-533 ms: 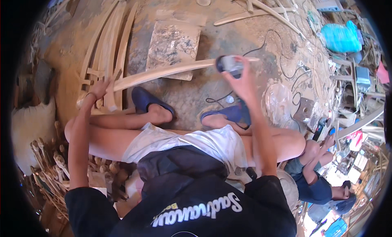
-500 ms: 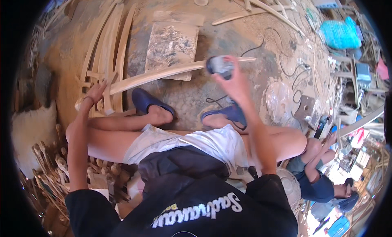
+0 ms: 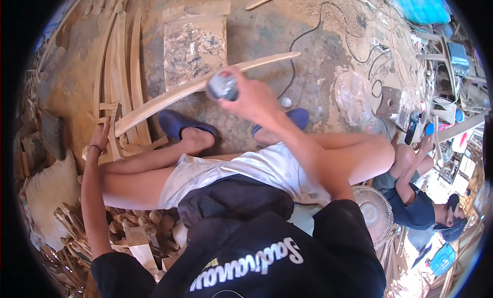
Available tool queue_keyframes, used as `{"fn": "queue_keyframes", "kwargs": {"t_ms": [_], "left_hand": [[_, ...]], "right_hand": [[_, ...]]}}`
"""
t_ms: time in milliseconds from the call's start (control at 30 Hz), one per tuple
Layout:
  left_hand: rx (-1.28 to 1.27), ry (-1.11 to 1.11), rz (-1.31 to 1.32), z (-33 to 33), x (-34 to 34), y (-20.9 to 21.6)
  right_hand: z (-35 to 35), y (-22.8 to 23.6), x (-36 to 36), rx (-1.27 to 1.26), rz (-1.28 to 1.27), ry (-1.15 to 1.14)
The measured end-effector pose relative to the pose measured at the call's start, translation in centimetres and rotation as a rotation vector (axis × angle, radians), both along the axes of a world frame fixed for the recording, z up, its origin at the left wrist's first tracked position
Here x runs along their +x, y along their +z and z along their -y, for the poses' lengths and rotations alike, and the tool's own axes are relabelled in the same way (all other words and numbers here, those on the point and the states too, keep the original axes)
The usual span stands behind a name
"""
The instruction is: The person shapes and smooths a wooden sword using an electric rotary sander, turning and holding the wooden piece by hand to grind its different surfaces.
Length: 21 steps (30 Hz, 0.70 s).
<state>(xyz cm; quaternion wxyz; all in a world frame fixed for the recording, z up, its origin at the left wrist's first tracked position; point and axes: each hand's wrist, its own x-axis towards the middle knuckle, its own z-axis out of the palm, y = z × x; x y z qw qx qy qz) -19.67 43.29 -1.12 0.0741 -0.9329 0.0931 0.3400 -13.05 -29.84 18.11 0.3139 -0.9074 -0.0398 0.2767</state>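
My right hand [image 3: 251,98] is wrapped round a grey and black power sander [image 3: 224,86], smeared a little by motion. The sander rests on or just over the middle of a long, curved, pale wooden piece [image 3: 164,99]. This piece slants up from the lower left and ends in a narrow tip beyond my right hand. At its near left end, my left hand [image 3: 100,136] grips the wood beside short cross-pieces. Most of the left hand's fingers are hidden. A dusty board [image 3: 195,46] lies under the middle of the curved piece.
Several curved wooden parts [image 3: 119,67] lie at the left. A black cord [image 3: 293,44] loops over the floor. A clear plastic bag [image 3: 353,95] lies to the right. A fan [image 3: 371,216] stands behind my right leg, near another seated person [image 3: 411,200]. Turned wood [image 3: 77,231] is piled lower left.
My right hand has brought the sander left along the curved wooden piece, toward my left hand. The left hand stays at the near end. The whole view has shifted somewhat.
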Motion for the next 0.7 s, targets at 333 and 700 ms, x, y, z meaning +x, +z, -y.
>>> {"fn": "queue_keyframes", "kwargs": {"t_ms": [333, 700], "left_hand": [[-0.111, -0.161, 0.174, -2.6, 1.3, 2.1], [0.002, -0.104, 0.04, -6.0, 1.1, 2.3]], "right_hand": [[14.2, -2.6, 3.2, -0.147, 0.065, -0.318], [13.8, -2.3, 2.5, -0.152, 0.163, -0.321]]}}
